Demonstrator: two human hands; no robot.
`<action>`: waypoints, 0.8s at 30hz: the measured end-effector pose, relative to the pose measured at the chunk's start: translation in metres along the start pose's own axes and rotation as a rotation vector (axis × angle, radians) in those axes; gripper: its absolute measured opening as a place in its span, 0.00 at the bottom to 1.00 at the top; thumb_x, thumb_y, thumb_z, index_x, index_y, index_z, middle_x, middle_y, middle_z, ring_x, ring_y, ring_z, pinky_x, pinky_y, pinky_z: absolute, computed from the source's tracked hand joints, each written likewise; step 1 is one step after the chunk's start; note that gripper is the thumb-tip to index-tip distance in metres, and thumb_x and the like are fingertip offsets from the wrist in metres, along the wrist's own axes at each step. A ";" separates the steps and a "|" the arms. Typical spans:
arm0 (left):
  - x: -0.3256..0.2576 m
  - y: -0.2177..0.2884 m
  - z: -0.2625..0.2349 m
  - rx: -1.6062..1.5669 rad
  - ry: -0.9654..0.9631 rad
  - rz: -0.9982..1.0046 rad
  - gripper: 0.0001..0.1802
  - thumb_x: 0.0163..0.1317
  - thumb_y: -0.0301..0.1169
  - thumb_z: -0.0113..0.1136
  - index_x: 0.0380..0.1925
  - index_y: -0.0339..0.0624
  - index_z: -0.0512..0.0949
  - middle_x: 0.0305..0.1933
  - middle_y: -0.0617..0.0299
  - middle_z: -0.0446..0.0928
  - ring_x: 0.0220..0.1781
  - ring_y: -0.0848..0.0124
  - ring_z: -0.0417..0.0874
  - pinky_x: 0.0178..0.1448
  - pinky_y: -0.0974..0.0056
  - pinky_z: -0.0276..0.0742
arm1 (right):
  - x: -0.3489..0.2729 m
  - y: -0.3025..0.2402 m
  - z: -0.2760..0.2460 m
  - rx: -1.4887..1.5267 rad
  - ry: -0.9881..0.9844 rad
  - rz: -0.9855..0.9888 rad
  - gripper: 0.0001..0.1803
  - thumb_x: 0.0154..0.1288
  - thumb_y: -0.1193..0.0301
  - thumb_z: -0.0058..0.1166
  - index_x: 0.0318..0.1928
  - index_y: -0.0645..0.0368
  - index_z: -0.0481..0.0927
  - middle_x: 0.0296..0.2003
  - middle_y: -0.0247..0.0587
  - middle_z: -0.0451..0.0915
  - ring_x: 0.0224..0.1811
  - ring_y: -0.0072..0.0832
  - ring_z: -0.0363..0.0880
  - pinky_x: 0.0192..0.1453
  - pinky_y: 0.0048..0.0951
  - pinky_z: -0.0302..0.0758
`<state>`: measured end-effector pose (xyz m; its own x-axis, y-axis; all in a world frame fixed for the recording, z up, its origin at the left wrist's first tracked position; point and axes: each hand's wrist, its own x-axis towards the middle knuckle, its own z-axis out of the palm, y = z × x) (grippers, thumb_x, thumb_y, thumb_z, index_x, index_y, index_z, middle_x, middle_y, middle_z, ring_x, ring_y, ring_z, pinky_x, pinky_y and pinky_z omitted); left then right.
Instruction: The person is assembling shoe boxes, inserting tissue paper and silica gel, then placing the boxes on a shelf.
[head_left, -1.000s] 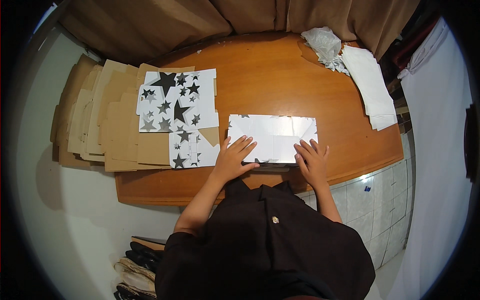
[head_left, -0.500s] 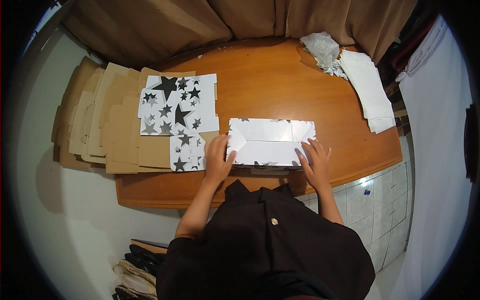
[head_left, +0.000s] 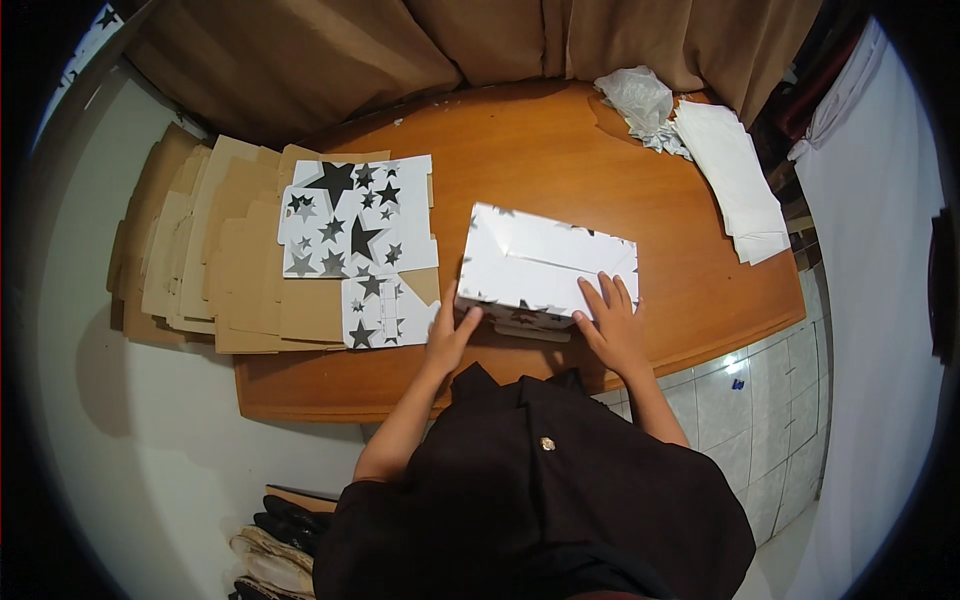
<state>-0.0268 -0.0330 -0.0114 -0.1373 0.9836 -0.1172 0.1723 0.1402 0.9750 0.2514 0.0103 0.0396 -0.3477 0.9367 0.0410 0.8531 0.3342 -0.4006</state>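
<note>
A white cardboard box (head_left: 550, 258) printed with black and grey stars sits in front of me on the table, turned at an angle. Two top flaps meet in a seam along its length. At the near left corner, my left hand (head_left: 450, 338) grips the box, its thumb on the near side and its fingers along the left end. My right hand (head_left: 612, 328) holds the near right part, fingers stretched over the top and thumb at the near edge. A pale flap shows below the near side. The far sides of the box are hidden.
Star-printed flat cardboard (head_left: 360, 225) lies left of the box, beside a fanned stack of brown flattened cartons (head_left: 245, 265). At the far right are a crumpled plastic bag (head_left: 640, 95) and a pile of white sheets (head_left: 735, 180). The wooden table (head_left: 500, 150) has a curved edge.
The box has turned clockwise, its left end swinging away from me and its right end coming nearer. My right hand has shifted slightly left, and my left hand slightly right.
</note>
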 end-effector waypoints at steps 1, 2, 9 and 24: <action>0.001 0.018 0.003 0.102 0.080 0.127 0.41 0.61 0.53 0.51 0.65 0.36 0.55 0.63 0.44 0.61 0.68 0.52 0.57 0.70 0.56 0.49 | 0.001 0.004 0.001 -0.001 0.002 0.005 0.30 0.65 0.50 0.43 0.64 0.45 0.63 0.66 0.53 0.55 0.70 0.49 0.49 0.64 0.67 0.45; -0.001 0.041 0.006 0.203 0.164 0.254 0.42 0.57 0.48 0.61 0.64 0.37 0.57 0.61 0.45 0.64 0.66 0.52 0.60 0.69 0.56 0.50 | 0.002 0.009 0.001 0.140 0.046 -0.005 0.29 0.66 0.50 0.41 0.65 0.46 0.62 0.66 0.52 0.55 0.70 0.49 0.48 0.64 0.66 0.44; 0.019 0.132 0.023 0.589 0.225 1.002 0.38 0.45 0.34 0.72 0.57 0.44 0.65 0.55 0.58 0.72 0.60 0.59 0.70 0.67 0.40 0.46 | 0.008 0.019 0.026 0.511 -0.055 -0.008 0.28 0.69 0.55 0.37 0.64 0.58 0.61 0.63 0.55 0.58 0.69 0.47 0.51 0.69 0.50 0.44; 0.046 0.096 0.115 0.599 -0.245 1.318 0.33 0.53 0.28 0.61 0.61 0.42 0.63 0.59 0.51 0.69 0.56 0.58 0.75 0.55 0.51 0.74 | -0.016 0.057 -0.058 0.689 1.037 0.075 0.31 0.55 0.68 0.56 0.59 0.62 0.63 0.58 0.47 0.64 0.65 0.39 0.59 0.70 0.37 0.50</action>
<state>0.0960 0.0386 0.0553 0.5917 0.4202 0.6880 0.4175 -0.8898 0.1843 0.3279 0.0208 0.0689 0.4303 0.6966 0.5742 0.3674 0.4458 -0.8162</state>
